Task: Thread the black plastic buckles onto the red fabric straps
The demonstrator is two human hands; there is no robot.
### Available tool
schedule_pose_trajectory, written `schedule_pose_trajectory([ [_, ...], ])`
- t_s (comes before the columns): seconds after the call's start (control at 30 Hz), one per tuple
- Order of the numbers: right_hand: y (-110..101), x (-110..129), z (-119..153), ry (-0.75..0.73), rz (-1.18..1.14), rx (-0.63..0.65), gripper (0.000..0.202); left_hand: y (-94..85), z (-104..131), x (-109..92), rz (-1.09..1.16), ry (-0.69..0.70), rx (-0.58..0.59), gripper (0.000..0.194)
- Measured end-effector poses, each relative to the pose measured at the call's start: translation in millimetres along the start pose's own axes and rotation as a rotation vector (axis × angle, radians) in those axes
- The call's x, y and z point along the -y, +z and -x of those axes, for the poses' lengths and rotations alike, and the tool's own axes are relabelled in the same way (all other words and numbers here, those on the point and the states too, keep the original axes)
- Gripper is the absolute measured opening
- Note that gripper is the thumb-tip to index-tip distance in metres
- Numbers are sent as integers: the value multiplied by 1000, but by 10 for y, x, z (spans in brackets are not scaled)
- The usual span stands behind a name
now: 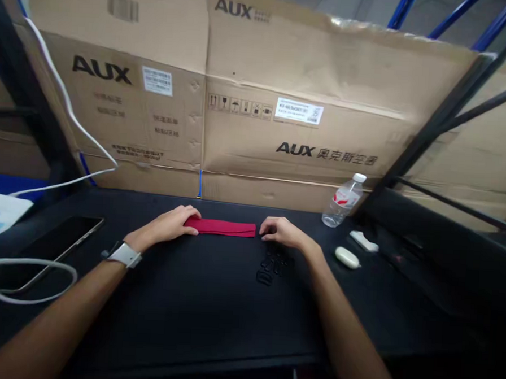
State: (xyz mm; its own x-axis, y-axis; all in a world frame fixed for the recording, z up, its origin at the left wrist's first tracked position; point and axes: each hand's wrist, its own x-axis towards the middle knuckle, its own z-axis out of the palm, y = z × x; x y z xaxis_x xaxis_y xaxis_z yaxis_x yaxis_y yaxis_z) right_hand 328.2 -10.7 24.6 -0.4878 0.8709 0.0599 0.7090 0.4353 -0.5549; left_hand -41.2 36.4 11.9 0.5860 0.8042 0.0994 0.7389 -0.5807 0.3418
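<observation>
A red cloth strip (225, 227), folded flat and narrow, lies lengthwise on the black tabletop. My left hand (175, 222) grips its left end, thumb along the near edge and fingers over the far edge. Just past the right end of the strip is my right hand (282, 232), its fingers curved with a small gap at the tips. Nothing shows between those fingers, and the hand looks apart from the cloth. Several small black loop-shaped pieces (270, 268) lie below my right hand, hard to make out against the black surface.
A clear plastic bottle (344, 201) stands at the back right, near a white oval item (347, 258) and a small white piece (364, 241). To the left are a phone (59, 247) and a white cable (28, 261). Cardboard (247, 132) walls the back.
</observation>
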Motion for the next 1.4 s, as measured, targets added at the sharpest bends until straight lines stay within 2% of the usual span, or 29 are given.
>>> schedule_pose_trajectory([
  [0.13,-41,-17,29,6,74,-18,18,41,3,3,10,8,-35,43],
  [0.23,-42,57,12,-9,175,-108,17,61,5,-18,-10,34,-94,47],
  [0.3,32,195,-31,-18,278,-191,17,48,1,-69,-39,52,-152,48],
  [0.4,307,535,-90,-40,396,-287,22,23,20,-241,-88,78,-232,43],
  [0.47,581,799,-82,-73,420,-302,35,57,91,-398,-97,95,-275,37],
  [0.53,874,1025,-26,-128,403,-293,50,160,226,-536,-98,107,-275,35],
  [0.6,1121,1168,64,-170,352,-261,57,310,401,-610,-99,104,-228,36],
  [0.7,1298,1217,211,-157,266,-220,63,502,632,-601,-96,128,-189,46],
  [0.8,1240,1140,331,-73,224,-186,65,569,725,-558,-124,129,-153,56],
  [1.03,934,1024,473,120,291,-117,68,547,704,-581,-220,174,-109,68],
  [1.4,970,1039,428,114,326,-8,75,533,722,-638,-220,173,-79,68],
])
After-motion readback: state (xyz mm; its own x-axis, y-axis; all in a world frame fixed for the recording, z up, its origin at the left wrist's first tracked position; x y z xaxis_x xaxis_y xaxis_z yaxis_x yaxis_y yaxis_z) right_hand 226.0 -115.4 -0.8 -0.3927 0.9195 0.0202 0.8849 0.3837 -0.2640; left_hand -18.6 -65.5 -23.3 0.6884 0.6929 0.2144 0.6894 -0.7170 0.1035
